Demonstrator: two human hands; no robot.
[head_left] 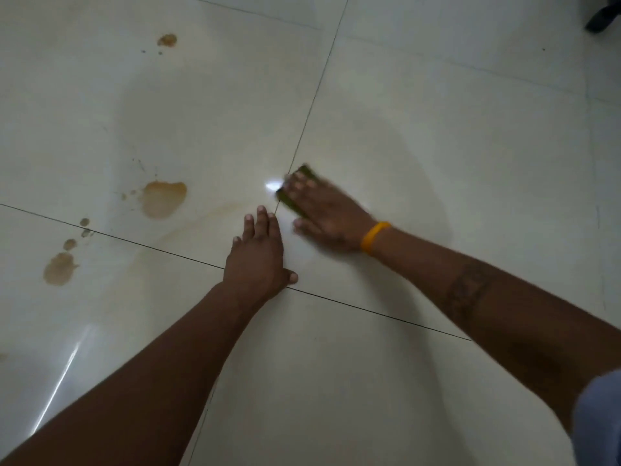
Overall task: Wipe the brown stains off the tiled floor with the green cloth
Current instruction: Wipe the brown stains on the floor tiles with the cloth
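A: Nearest item?
B: Grey sleeve (pixel 601 422) at the lower right edge, then both bare forearms reaching forward over the tiled floor (pixel 437 112).
A: Left hand (pixel 257 260) status?
B: Flat on the tile, palm down, fingers straight and close together, holding nothing. It sits on the dark grout line (pixel 369 312).
A: Right hand (pixel 327 211)?
B: Just beyond the left hand, fingers extended and pressing flat on the green cloth (pixel 295 190) (motion-blurred, so finer detail of the hold cannot be told). A yellow wristband (pixel 374 237) circles that wrist.
A: Cloth location?
B: Under the right fingers, at the crossing of the grout lines.
A: Stains?
B: Brown stains remain left of the hands: a large patch (pixel 163 199), a lower patch (pixel 59 269) with small spots (pixel 70 244) beside it, and a far small spot (pixel 167 40). A faint smear (pixel 201 220) lies between the large patch and the left hand.
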